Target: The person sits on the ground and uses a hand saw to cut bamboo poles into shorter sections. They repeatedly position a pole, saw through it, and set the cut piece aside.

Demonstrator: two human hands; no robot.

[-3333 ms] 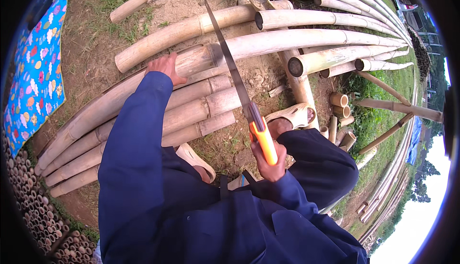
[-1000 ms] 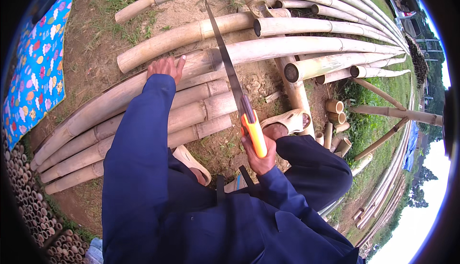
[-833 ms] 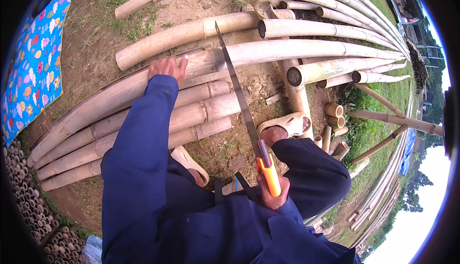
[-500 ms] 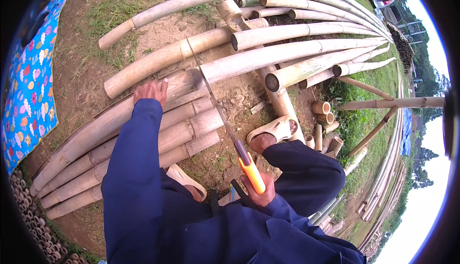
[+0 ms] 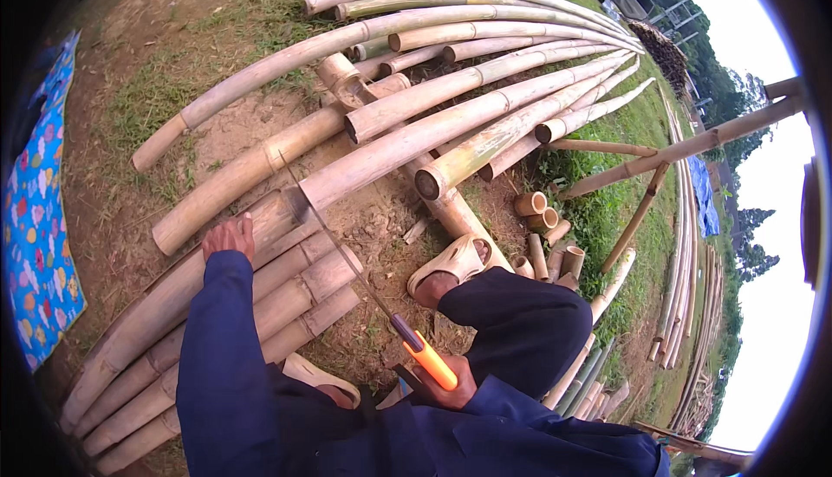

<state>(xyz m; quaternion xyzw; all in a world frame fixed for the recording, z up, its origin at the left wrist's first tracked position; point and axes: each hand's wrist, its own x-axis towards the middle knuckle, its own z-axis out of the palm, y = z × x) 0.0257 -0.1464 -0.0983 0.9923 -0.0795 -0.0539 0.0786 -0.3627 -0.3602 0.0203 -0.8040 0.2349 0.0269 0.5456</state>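
My right hand (image 5: pixel 458 385) is wrapped round the orange handle of a handsaw (image 5: pixel 351 260). Its long thin blade lies across a thick pale bamboo pole (image 5: pixel 381 158), at a dark band on the pole, with the tip jutting past the far side. To the left of the blade, my left hand (image 5: pixel 229 238) grips the top of the same pole, fingers draped over it. Several shorter bamboo poles (image 5: pixel 303 295) lie side by side just below that hand. How deep the blade sits in the bamboo is hard to make out.
Many long bamboo poles (image 5: pixel 511 31) fan out at the far right. Another bamboo pole (image 5: pixel 247 178) lies beyond the blade. Short bamboo cups (image 5: pixel 530 204) stand right of my sandalled foot (image 5: pixel 455 267). A blue patterned sheet (image 5: pixel 39 243) lies at left.
The saw has slid back a little toward me, with less blade past the pole. My left hand keeps its place on the bamboo. The whole view has shifted.
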